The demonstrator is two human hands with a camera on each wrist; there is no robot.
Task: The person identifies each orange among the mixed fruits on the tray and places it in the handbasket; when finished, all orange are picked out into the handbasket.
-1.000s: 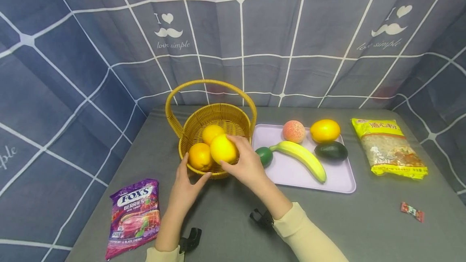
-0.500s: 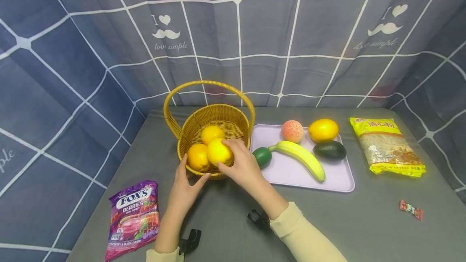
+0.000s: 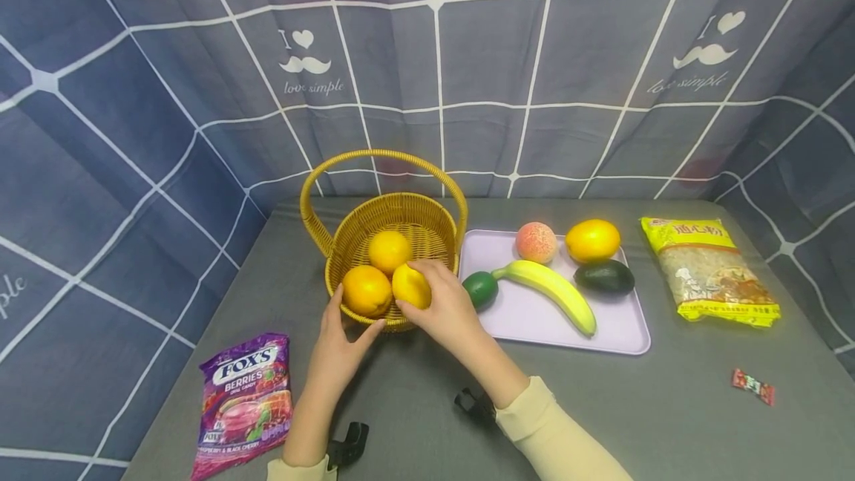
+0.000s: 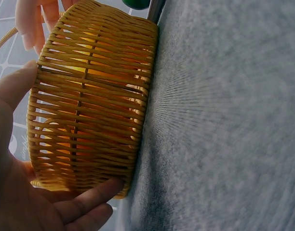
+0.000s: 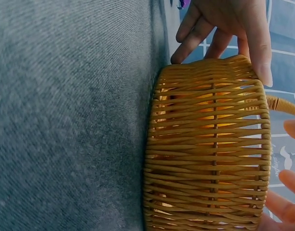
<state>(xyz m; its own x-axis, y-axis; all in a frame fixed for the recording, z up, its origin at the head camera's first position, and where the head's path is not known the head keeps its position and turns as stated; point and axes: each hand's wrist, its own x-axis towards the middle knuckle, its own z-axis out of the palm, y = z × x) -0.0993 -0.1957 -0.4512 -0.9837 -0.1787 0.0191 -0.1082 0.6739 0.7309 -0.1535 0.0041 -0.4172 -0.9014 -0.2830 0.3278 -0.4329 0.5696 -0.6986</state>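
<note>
My right hand holds a yellow lemon between thumb and fingers, low inside the wicker basket. Two rounder orange-yellow fruits, likely oranges, lie beside it: one orange behind, another orange at the left. My left hand grips the basket's near left side. In the left wrist view, its thumb lies at the rim and its fingers against the woven wall. Fingertips of the right hand show past the rim in the right wrist view; the lemon is hidden there.
Right of the basket, a lilac tray bears a banana, a peach, a yellow-orange oval fruit and two dark green fruits. A purple candy bag, a yellow food packet and a small wrapped candy lie around.
My right hand has lowered the lemon into the basket, and the lemon has turned in its grip. The left hand stays at the basket's side.
</note>
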